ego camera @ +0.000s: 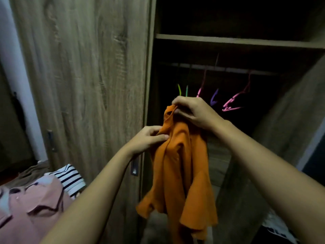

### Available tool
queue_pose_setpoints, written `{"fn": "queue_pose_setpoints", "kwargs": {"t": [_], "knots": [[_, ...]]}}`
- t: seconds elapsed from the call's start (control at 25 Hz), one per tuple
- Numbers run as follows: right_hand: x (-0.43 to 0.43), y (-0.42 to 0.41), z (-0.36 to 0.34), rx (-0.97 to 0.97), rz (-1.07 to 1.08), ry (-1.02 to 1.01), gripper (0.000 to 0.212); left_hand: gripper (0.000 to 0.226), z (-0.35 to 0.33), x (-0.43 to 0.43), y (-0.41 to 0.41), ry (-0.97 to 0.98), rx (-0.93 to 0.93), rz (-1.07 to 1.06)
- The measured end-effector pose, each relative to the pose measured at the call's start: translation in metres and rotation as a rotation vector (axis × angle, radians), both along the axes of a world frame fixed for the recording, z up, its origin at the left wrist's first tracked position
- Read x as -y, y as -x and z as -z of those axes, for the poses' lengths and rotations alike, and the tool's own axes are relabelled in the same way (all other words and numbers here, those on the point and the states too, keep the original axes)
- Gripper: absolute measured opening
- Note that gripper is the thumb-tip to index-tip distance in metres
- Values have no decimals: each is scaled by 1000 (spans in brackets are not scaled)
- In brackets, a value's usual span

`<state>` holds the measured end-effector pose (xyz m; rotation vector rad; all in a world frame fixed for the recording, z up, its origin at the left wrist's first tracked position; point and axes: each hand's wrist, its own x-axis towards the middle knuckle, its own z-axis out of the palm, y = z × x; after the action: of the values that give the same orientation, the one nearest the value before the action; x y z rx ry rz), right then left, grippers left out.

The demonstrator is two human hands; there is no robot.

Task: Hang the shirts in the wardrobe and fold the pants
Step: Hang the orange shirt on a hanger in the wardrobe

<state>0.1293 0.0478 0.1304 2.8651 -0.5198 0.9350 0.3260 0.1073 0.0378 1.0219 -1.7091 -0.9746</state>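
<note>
Head view: the right hand [191, 111] pinches the shirt [177, 164] at its collar and the left hand [149, 140] grips its shoulder, holding it up before the open wardrobe [228, 41]. The neck probably needs spreading before reaching for a hanger [233, 103] on the rail [228, 69]. A striped top [70, 176] and pink garment [40, 205] lie lower left; the hands partly hide the hangers.

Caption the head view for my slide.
Left hand and right hand hold an orange shirt before the open wardrobe, coloured hangers on its rail.

Home bedroom: wood-grain wardrobe [84, 67] with open compartment, shelf [228, 41], rail [228, 69] bearing coloured plastic hangers [233, 101]; heaped clothes [35, 199] at lower left.
</note>
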Motion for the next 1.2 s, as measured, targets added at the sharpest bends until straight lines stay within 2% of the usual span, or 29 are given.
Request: {"fn": "queue_pose_setpoints", "kwargs": {"t": [0.08,0.12,0.2,0.24,0.32,0.4,0.44,0.52,0.6,0.68,0.84,0.92,1.0,1.08,1.16,1.2], "knots": [[10,35,0,-125,240,-5,26,20,1,11,-2,123,66,-155],[13,49,0,-197,363,-94,29,19,1,16,-2,180,108,-251],[11,66,5,-206,487,-459,36,22,2,24,9,277,211,-418],[10,69,8,-111,503,-670,39,28,2,26,19,293,236,-486],[6,63,16,74,571,-893,33,30,3,26,37,272,166,-528],[5,51,19,240,639,-1019,28,24,1,24,57,207,41,-400],[5,44,18,330,616,-1096,29,34,-1,22,66,161,27,-316],[7,32,14,565,509,-1302,27,54,-3,19,83,111,115,-226],[9,25,11,750,440,-1439,15,44,-2,21,91,156,215,-323],[13,24,15,770,469,-1422,9,21,-9,25,86,222,235,-472],[19,29,18,817,554,-1378,8,16,-25,32,67,290,234,-610],[27,28,16,847,570,-1355,11,11,-31,32,60,311,268,-548],[27,24,16,807,626,-1288,15,12,-35,28,52,230,374,-311],[23,19,19,812,560,-1201,18,23,-38,19,47,70,301,-61],[27,17,23,983,457,-1184,19,31,-39,21,46,94,108,-108],[27,24,23,828,390,-1108,18,26,-39,28,45,202,75,-220]]}}
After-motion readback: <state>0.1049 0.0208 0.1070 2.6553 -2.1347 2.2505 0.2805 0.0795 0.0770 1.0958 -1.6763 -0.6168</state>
